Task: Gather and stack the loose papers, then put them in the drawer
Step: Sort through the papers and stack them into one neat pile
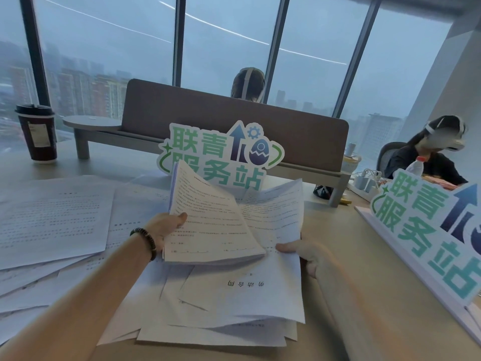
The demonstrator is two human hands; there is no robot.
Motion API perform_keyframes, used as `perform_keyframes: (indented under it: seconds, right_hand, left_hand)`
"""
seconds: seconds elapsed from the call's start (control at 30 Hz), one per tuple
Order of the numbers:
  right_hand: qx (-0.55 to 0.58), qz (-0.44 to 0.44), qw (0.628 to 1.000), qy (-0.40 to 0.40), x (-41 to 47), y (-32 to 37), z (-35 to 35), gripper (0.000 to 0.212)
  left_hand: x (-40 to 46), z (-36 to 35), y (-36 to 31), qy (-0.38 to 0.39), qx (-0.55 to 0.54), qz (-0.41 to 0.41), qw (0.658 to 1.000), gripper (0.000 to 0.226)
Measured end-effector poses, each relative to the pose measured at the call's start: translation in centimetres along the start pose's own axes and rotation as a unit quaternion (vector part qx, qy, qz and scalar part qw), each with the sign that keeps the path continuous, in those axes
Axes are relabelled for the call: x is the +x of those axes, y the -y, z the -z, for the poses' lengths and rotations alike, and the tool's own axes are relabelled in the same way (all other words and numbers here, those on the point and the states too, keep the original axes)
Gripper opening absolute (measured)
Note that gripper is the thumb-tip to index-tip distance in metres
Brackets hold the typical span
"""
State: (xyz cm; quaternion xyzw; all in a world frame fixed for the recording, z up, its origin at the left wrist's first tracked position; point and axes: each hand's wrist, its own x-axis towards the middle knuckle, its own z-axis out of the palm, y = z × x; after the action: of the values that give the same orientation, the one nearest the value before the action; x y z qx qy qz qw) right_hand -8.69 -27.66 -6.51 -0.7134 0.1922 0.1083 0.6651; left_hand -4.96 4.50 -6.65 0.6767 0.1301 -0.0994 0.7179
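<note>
Papers lie everywhere on the worktop (338, 230), so I take them from the left across. Far left stands a coffee cup (36, 132), well apart from the sheets, beside a low shelf riser (91, 123). Below it a broad spread of loose sheets (52, 217) lies flat and overlapping, not yet gathered.

My left hand (166, 227), a beaded bracelet (144, 242) at the wrist, grips the gathered stack (210, 222) by its left edge, thumb on top and the other fingers hidden beneath. I hold it tilted up off the worktop, I think so the next sheets can slide in under it. Behind it stands a green lettered sign (218, 155).

My right hand (309, 256) pinches a single sheet (276, 212) at its right edge, thumb over the paper, bringing it against the stack. Beneath both hands sits a messy heap (234, 303), one page titled upside down to me.

Right of that a second sign (426, 230) leans at the worktop's edge. No drawer shows, so the stacking seems barely half done.
</note>
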Motion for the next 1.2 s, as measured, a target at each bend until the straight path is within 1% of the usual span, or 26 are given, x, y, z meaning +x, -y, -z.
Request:
perform_keyframes:
  seconds: [0.07,0.17,0.27,0.33,0.43,0.57,0.6,0.67,0.7,0.77,0.87,0.97,1.03,1.1,1.2]
  right_hand:
    - [0.013,0.007,1.000,-0.007,0.2,0.1,0.5,0.022]
    - [0.003,0.005,1.000,-0.015,0.1,0.2,1.1,0.036]
    - [0.023,0.007,1.000,-0.019,-0.3,0.2,1.0,0.042]
    - [0.040,0.012,0.999,-0.023,-0.3,0.2,0.7,0.038]
    - [0.047,0.015,0.999,-0.021,-0.1,0.0,0.3,0.025]
    - [0.046,0.011,0.998,-0.035,-0.2,0.3,0.9,0.022]
    - [0.042,0.007,0.998,-0.040,-0.3,0.4,1.2,0.025]
    - [0.022,0.008,0.998,-0.051,-0.2,0.6,1.6,0.044]
    - [0.015,0.008,0.999,-0.046,-0.2,0.6,1.7,0.050]
    - [0.007,0.007,0.999,-0.035,-0.5,0.6,1.5,0.047]
    - [-0.008,0.002,1.000,-0.022,-0.6,0.6,1.0,0.041]
    - [-0.032,-0.005,0.999,-0.040,0.5,0.2,1.2,0.046]
    - [-0.057,-0.004,0.997,-0.061,0.2,0.7,1.3,0.044]
    - [-0.082,0.035,0.992,-0.087,-1.4,2.2,1.0,0.035]
    - [-0.131,0.118,0.980,-0.095,-3.7,5.1,1.0,0.026]
  left_hand:
    - [0.0,0.1,-0.2,0.000,-0.012,-0.002,1.000,0.017]
    - [0.0,0.2,-0.3,-0.004,-0.019,-0.004,1.000,0.017]
    - [0.1,0.3,-0.2,-0.003,-0.018,-0.001,1.000,0.017]
    - [0.2,0.3,-0.2,-0.004,-0.019,-0.001,1.000,0.018]
    - [0.2,0.3,-0.3,-0.006,-0.017,0.001,1.000,0.020]
    - [0.1,0.5,-0.5,-0.007,-0.026,0.000,1.000,0.021]
    - [0.1,0.6,-0.6,-0.009,-0.030,-0.002,1.000,0.020]
    - [0.1,0.6,-0.7,-0.013,-0.034,-0.008,0.999,0.020]
    - [0.1,0.7,-0.7,-0.014,-0.034,-0.011,0.999,0.022]
    - [0.2,0.7,-0.6,-0.012,-0.030,-0.012,0.999,0.027]
    - [0.2,0.7,-0.4,-0.009,-0.017,-0.010,1.000,0.029]
    - [0.3,0.6,-0.4,-0.008,-0.008,-0.012,1.000,0.028]
    - [0.4,0.7,-0.3,-0.008,-0.004,-0.014,1.000,0.026]
    - [0.3,0.8,-0.3,-0.009,-0.003,-0.010,1.000,0.027]
    - [0.4,0.9,-0.3,-0.013,0.001,-0.007,1.000,0.028]
